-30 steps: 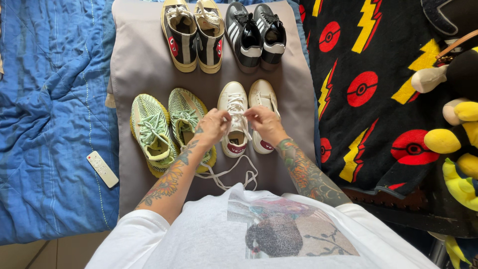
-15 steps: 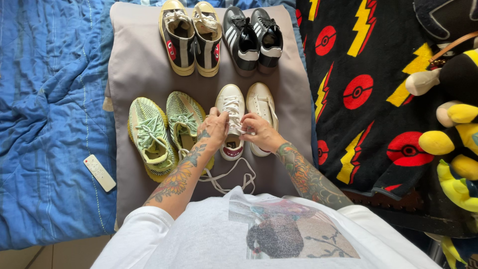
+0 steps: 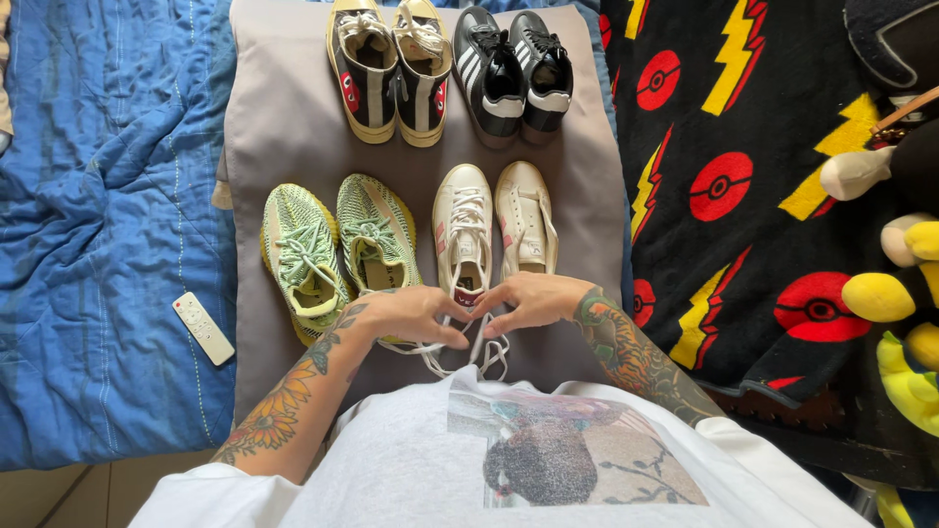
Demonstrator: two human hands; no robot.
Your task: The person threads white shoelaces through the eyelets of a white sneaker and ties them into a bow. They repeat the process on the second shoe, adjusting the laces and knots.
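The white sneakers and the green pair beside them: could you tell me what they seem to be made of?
The white sneakers look like smooth leather or a synthetic like it: plain, even uppers with a slight sheen, flat white laces trailing loose by the left hand and right hand. The green pair looks like knitted textile: a mottled woven pattern, matte, with matching laces.

Bright, even daylight; soft shadows, sharp focus throughout.

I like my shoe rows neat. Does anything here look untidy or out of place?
Mostly neat: four pairs stand in two rows on the grey mat. The odd spot is the left white sneaker: its long white laces trail loose off the heel, where the left hand and right hand grip them. A white remote lies on the blue quilt.
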